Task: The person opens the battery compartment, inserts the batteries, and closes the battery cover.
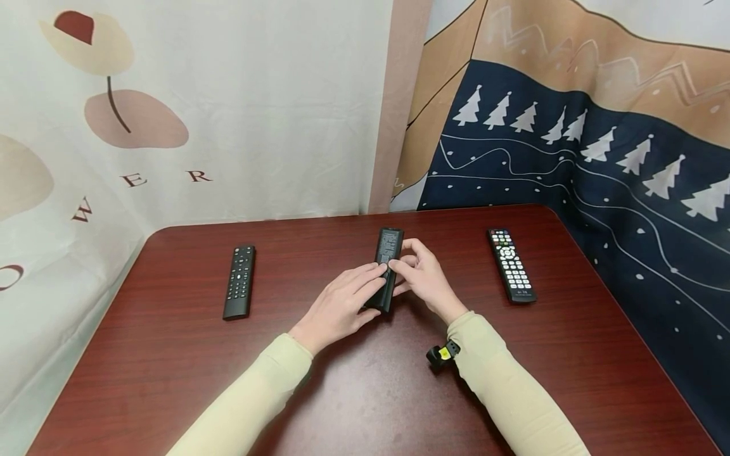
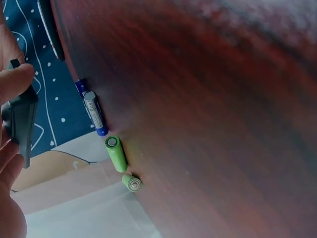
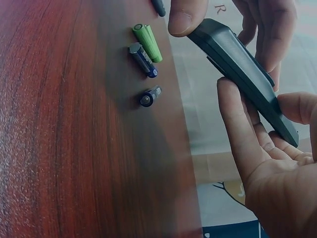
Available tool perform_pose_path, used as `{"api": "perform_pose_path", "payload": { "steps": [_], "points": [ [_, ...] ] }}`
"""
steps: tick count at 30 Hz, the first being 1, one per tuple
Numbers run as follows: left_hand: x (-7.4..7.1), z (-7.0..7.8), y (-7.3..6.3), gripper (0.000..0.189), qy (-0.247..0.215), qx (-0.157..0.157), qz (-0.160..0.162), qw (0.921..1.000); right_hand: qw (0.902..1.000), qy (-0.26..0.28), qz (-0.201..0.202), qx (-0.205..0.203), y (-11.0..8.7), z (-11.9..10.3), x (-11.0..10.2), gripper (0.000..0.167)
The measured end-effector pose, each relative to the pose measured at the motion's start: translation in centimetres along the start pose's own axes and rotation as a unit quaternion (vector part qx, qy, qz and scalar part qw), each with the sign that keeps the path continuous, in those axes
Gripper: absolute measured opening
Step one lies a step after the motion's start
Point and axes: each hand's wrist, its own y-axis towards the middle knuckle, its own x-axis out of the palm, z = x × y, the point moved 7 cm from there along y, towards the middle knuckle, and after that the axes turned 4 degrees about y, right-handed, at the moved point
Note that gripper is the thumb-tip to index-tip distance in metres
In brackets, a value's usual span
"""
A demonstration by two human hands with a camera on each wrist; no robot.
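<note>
A black remote control (image 1: pixel 390 242) is held up over the table with its labelled back facing the head camera. My left hand (image 1: pixel 344 300) grips its lower end, thumb at the bottom and fingers across the back. From the other side, my right hand (image 1: pixel 426 278) holds it with the thumb on the edge and fingers behind. The fingers hide the lower part of the back, so the battery cover's state cannot be told. Beyond the remote, green batteries (image 2: pixel 116 156) and blue batteries (image 2: pixel 94 111) lie on the table in the left wrist view; the head view does not show them.
Another black remote (image 1: pixel 239 282) lies at the left of the brown table (image 1: pixel 188 380). A remote with white buttons (image 1: pixel 511 266) lies at the right. A pale curtain (image 1: pixel 274 126) and a dark blue tree-patterned cloth (image 1: pixel 570 164) hang behind the table.
</note>
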Motion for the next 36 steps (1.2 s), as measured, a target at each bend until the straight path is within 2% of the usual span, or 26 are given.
{"api": "perform_pose_path", "payload": {
  "steps": [13, 21, 31, 36],
  "points": [
    [0.20, 0.10, 0.02, 0.057, 0.011, 0.005, -0.014, 0.9998, 1.0000, 0.002, 0.002, -0.003, -0.01, -0.11, -0.15, 0.034],
    [0.04, 0.23, 0.12, 0.057, 0.014, 0.016, -0.005, 0.9998, 1.0000, 0.006, 0.000, -0.002, -0.04, -0.11, -0.32, 0.037],
    [-0.01, 0.22, 0.09, 0.057, 0.021, 0.016, -0.011, 0.9996, 0.9998, 0.015, -0.005, -0.014, -0.19, -0.38, -0.31, 0.038],
    [-0.06, 0.26, 0.16, 0.058, 0.021, 0.013, -0.012, 0.9996, 0.9998, 0.002, -0.002, -0.019, -0.14, -0.37, -0.31, 0.038]
  ]
}}
